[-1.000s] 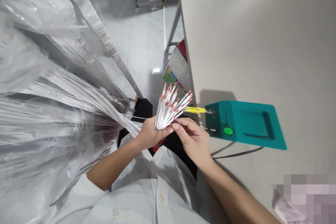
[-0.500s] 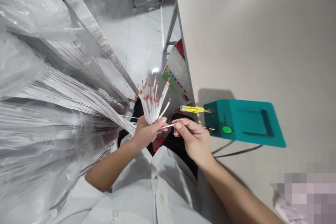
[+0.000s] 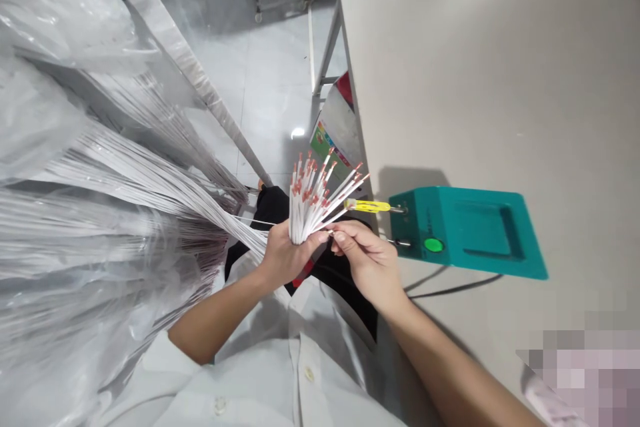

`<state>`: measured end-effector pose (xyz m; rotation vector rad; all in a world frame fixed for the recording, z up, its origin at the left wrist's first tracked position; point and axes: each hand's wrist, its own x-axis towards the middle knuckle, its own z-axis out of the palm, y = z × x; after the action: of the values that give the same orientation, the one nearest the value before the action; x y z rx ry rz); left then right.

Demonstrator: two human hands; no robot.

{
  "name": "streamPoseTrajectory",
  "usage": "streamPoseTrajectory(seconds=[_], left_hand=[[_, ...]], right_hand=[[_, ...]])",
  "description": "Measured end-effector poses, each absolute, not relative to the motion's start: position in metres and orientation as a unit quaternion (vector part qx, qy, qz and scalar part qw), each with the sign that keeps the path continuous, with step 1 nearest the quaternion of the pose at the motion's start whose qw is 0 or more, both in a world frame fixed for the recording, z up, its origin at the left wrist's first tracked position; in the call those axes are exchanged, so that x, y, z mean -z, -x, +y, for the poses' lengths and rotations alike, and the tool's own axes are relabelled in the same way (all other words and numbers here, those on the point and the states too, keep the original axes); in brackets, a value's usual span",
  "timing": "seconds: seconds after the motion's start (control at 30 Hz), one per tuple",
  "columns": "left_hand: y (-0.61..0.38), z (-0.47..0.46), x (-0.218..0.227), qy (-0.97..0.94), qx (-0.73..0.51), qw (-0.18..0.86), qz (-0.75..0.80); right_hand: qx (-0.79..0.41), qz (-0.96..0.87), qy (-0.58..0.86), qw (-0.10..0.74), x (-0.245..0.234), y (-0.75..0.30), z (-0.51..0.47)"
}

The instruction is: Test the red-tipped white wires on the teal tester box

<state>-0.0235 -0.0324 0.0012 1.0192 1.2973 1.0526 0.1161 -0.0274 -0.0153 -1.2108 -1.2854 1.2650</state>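
My left hand (image 3: pixel 285 255) is closed around a bundle of white wires (image 3: pixel 307 213) whose stripped copper ends fan out above the fist. Long lengths of these wires (image 3: pixel 200 203) trail back to the left. Beside it, the thumb and fingertips of my right hand (image 3: pixel 369 263) pinch the end of one white wire, mostly hidden by the fingers. Close to the right hand, on the table, lies a teal device (image 3: pixel 470 233) with a green round button (image 3: pixel 434 245). A yellow clip (image 3: pixel 369 205) sticks out from its left side, near the wire tips.
The grey table (image 3: pixel 480 100) fills the right side. Large bundles of white wires under clear plastic (image 3: pixel 60 100) lie on the left, along a plastic-wrapped rail (image 3: pixel 195 77). A printed bag (image 3: pixel 333 133) stands under the table edge. Black cables (image 3: pixel 455 290) run from the device.
My left hand and the wire bundle have moved right, closer to my right hand and the yellow clip. The wire tips fan more to the right. My right hand stays almost in place.
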Motion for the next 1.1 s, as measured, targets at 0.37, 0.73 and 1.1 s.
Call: streamPoseTrajectory(seconds=[0.37,0.73,1.1], left_hand=[[0.024,-0.036,0.000,-0.483,-0.374,0.510,0.606],[0.037,-0.035,-0.013,-0.465,-0.375,0.568,0.566],[0.047,-0.033,-0.013,-0.572,-0.325,0.558,0.506]], right_hand=[[-0.475,-0.546,0.512,0.463,0.005,-0.117,-0.024],[-0.415,-0.629,0.476,0.453,0.007,-0.122,-0.025],[-0.357,-0.796,0.340,0.352,-0.023,-0.141,-0.010]])
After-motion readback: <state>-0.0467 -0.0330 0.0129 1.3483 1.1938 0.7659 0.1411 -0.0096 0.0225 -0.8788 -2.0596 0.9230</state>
